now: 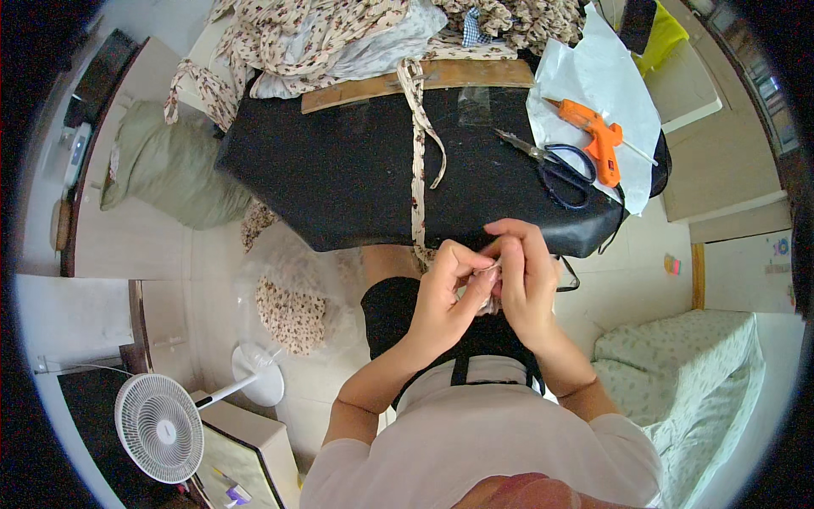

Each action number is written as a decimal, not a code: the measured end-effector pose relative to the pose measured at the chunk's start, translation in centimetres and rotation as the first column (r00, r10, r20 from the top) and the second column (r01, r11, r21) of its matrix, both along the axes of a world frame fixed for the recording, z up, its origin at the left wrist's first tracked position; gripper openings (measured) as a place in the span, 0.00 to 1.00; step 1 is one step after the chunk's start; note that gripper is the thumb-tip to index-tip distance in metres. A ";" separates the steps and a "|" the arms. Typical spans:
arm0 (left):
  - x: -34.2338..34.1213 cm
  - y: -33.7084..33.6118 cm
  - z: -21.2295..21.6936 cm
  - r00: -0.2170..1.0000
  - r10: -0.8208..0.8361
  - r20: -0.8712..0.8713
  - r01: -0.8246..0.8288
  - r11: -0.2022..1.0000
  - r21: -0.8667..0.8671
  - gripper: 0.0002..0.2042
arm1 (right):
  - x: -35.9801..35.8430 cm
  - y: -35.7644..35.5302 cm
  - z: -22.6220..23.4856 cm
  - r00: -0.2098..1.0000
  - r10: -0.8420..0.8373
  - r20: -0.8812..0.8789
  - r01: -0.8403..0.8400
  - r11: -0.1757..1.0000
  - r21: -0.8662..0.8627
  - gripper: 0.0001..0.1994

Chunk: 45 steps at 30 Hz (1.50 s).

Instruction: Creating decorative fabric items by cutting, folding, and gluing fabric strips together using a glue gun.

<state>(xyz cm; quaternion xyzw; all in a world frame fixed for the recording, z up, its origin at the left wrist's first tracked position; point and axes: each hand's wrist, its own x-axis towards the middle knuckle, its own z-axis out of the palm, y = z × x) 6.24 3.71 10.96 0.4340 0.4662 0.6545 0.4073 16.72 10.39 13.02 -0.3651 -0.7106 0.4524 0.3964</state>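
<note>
In front of my lap, my left hand and my right hand meet just off the near edge of the black table. Fingertips of both pinch a small gathered piece of pale fabric, mostly hidden by the fingers. A narrow cream fabric strip with a brown flower print runs down across the tabletop and over the near edge beside my left hand. Whether it joins the held piece cannot be seen. Beyond my right hand lie dark-handled scissors, their blades pointing up and left.
An orange glue gun rests on a white sheet at the right. A wooden strip and heaped printed fabric occupy the far side. On the floor at left are a clear bag of printed fabric and a white fan.
</note>
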 end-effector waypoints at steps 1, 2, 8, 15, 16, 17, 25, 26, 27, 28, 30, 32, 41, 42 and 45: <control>-0.3 -0.1 0.3 1.000 -0.002 0.000 0.002 1.000 0.000 0.05 | 0.3 0.4 0.1 1.000 -0.002 0.000 0.002 1.000 0.000 0.09; -0.9 -0.5 0.7 0.997 -0.049 0.063 0.051 0.998 -0.037 0.05 | 0.8 1.0 0.2 0.999 -0.025 0.039 0.027 0.998 -0.055 0.08; -3.6 -0.5 0.9 0.897 -0.149 0.416 0.219 0.967 -0.128 0.04 | 3.5 2.6 0.7 0.928 0.372 -0.026 -0.370 0.909 -0.192 0.10; -3.5 -0.4 1.6 0.923 -0.156 0.352 0.218 0.965 -0.144 0.05 | 3.7 3.7 0.9 0.940 0.325 0.099 -0.339 0.919 0.203 0.12; -3.6 -0.4 1.6 0.941 -0.144 0.307 0.194 0.971 -0.141 0.05 | 3.8 3.8 0.7 0.940 0.328 0.097 -0.341 0.917 0.206 0.12; -3.5 -0.5 1.7 0.943 -0.140 0.301 0.189 0.972 -0.139 0.05 | 3.9 3.9 0.2 0.931 0.359 0.070 -0.366 0.906 0.213 0.11; -3.5 -1.0 0.3 0.950 -0.213 0.229 0.241 0.965 -0.103 0.04 | 3.6 4.1 -1.0 0.926 0.376 -0.027 -0.372 0.923 0.097 0.07; -3.6 -0.9 0.3 0.945 -0.217 0.247 0.248 0.963 -0.105 0.04 | 3.5 4.2 -1.2 0.921 0.388 -0.037 -0.385 0.921 0.066 0.07; -3.7 -0.8 0.3 0.937 -0.224 0.269 0.260 0.960 -0.107 0.04 | 3.2 4.3 -1.3 0.929 0.370 -0.034 -0.364 0.925 0.104 0.07; -3.7 -0.5 0.2 0.942 -0.218 0.257 0.250 0.963 -0.100 0.04 | 3.1 4.4 -1.3 0.927 0.373 -0.037 -0.369 0.925 0.087 0.07; -3.9 0.2 0.2 0.940 -0.280 0.197 0.303 0.948 -0.095 0.04 | 3.0 4.8 -1.4 0.920 0.389 -0.048 -0.385 0.919 0.081 0.06; -4.2 1.1 1.0 0.954 -0.298 0.039 0.301 0.948 -0.105 0.06 | 3.0 5.2 -1.8 0.950 0.312 -0.019 -0.312 0.950 0.002 0.05; -21.0 15.4 9.5 0.160 0.376 -0.913 -0.323 0.894 0.311 0.08 | 2.7 6.7 -1.5 0.930 0.359 0.077 -0.361 0.932 0.022 0.05; -24.1 17.5 10.2 0.097 0.394 -0.914 -0.399 0.857 0.327 0.08 | 2.8 6.7 -1.8 0.925 0.373 0.080 -0.376 0.926 0.038 0.06; -30.8 22.1 13.6 -0.031 0.541 -0.840 -0.462 0.738 0.492 0.10 | 2.7 6.9 -2.0 0.923 0.377 0.075 -0.382 0.920 0.085 0.07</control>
